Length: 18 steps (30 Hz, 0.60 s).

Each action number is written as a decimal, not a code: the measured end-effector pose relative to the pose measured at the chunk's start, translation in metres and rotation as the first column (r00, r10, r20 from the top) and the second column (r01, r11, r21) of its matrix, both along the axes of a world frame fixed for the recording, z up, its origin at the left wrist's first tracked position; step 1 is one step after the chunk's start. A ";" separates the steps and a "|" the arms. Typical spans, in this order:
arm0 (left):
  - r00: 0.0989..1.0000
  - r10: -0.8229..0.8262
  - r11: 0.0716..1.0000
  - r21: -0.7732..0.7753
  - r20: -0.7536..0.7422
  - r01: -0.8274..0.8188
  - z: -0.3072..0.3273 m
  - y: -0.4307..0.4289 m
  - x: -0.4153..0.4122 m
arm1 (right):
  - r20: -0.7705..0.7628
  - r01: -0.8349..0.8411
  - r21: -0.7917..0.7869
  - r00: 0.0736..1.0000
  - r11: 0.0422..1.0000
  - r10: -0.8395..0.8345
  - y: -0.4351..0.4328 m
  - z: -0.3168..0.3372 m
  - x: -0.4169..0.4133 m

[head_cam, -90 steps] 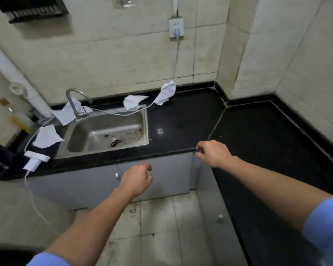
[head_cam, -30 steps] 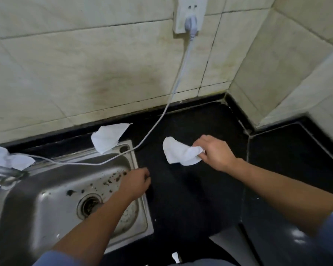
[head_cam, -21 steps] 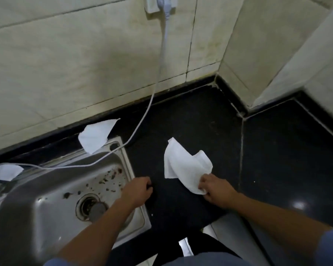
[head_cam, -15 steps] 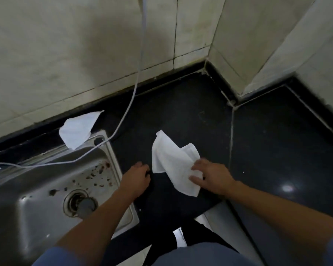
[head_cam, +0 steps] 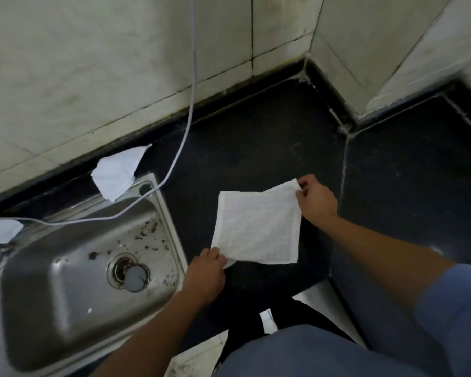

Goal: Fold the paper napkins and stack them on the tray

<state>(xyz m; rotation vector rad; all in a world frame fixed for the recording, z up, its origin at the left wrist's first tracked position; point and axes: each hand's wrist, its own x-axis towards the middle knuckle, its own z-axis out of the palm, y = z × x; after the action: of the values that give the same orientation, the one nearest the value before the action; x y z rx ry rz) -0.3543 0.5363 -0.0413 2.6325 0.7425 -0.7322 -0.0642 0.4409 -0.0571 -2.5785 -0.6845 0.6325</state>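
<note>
The black bench (head_cam: pixel 256 137) is wrapping round a tiled corner, with a pale seam (head_cam: pixel 343 172) running across it where two slabs are meeting. A steel sink (head_cam: pixel 52 295) is sitting sunk into its left part. One white napkin (head_cam: pixel 256 227) is lying spread on the bench just right of the sink. The left hand (head_cam: pixel 206 276) is holding its near left corner, and the right hand (head_cam: pixel 317 202) is pinching its far right corner. A second napkin (head_cam: pixel 117 172) is lying crumpled at the back, overlapping the sink's far rim. A third napkin (head_cam: pixel 0 231) is sitting at the left edge. A white cable (head_cam: pixel 192 91) is trailing down the wall, across the bench and over the sink.

Napkin (head_cam: pixel 257 227) between left hand (head_cam: pixel 206 278), right hand (head_cam: pixel 317 202)
</note>
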 end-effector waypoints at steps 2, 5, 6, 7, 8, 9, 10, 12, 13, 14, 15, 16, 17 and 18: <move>1.000 0.008 0.999 -0.030 -0.030 -0.009 0.004 -0.002 0.001 | 0.041 -0.074 -0.019 0.996 0.997 0.075 -0.011 0.002 0.005; 0.994 0.067 0.996 -0.056 0.089 -0.062 0.008 0.006 0.015 | 0.148 -0.285 0.010 0.948 0.958 0.281 -0.017 0.009 -0.007; 0.985 0.068 0.997 -0.050 0.158 -0.060 0.007 0.011 0.022 | 0.160 -0.368 0.019 0.919 0.929 0.361 -0.017 0.011 -0.014; 0.976 0.055 0.998 -0.034 0.212 -0.049 0.007 0.017 0.031 | 0.151 -0.448 0.011 0.884 0.894 0.441 -0.017 0.011 -0.021; 0.971 0.032 0.999 -0.014 0.236 -0.029 0.007 0.023 0.042 | 0.126 -0.523 -0.031 0.843 0.852 0.522 -0.017 0.010 -0.028; 0.974 0.011 1.000 0.000 0.228 -0.011 0.006 0.029 0.052 | 0.089 -0.585 -0.105 0.800 0.804 0.593 -0.016 0.008 -0.032; 0.983 0.003 1.000 0.004 0.184 -0.004 0.003 0.036 0.061 | 0.053 -0.624 -0.194 0.764 0.757 0.643 -0.015 0.006 -0.033; 0.999 0.024 1.000 0.012 0.049 -0.025 -0.001 0.050 0.074 | -0.002 -0.627 -0.312 0.752 0.714 0.659 -0.009 0.002 -0.026; 0.999 0.040 0.999 0.025 -0.001 -0.040 -0.003 0.055 0.078 | -0.022 -0.609 -0.339 0.767 0.717 0.642 -0.007 0.002 -0.021; 0.998 0.052 0.998 0.037 -0.033 -0.050 -0.004 0.058 0.080 | -0.034 -0.594 -0.351 0.781 0.724 0.624 -0.005 0.003 -0.016; 0.997 0.057 0.998 0.043 -0.049 -0.055 -0.005 0.058 0.081 | -0.036 -0.580 -0.358 0.792 0.732 0.610 -0.004 0.006 -0.012; 0.997 0.061 0.997 0.046 -0.054 -0.058 -0.004 0.056 0.080 | -0.003 -0.566 -0.354 0.797 0.745 0.604 -0.006 0.010 -0.010; 0.997 0.064 0.997 0.052 -0.040 -0.062 -0.002 0.053 0.078 | 0.061 -0.562 -0.337 0.788 0.756 0.613 -0.009 0.016 -0.011; 0.998 0.065 0.996 0.063 -0.004 -0.065 -0.001 0.048 0.075 | 0.139 -0.576 -0.294 0.764 0.763 0.630 -0.014 0.021 -0.014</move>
<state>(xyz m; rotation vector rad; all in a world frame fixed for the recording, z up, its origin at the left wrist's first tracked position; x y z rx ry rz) -0.2796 0.5844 -0.0420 2.6488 0.8620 -0.7096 -0.0787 0.4264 -0.0357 -2.6469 -1.6679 0.6304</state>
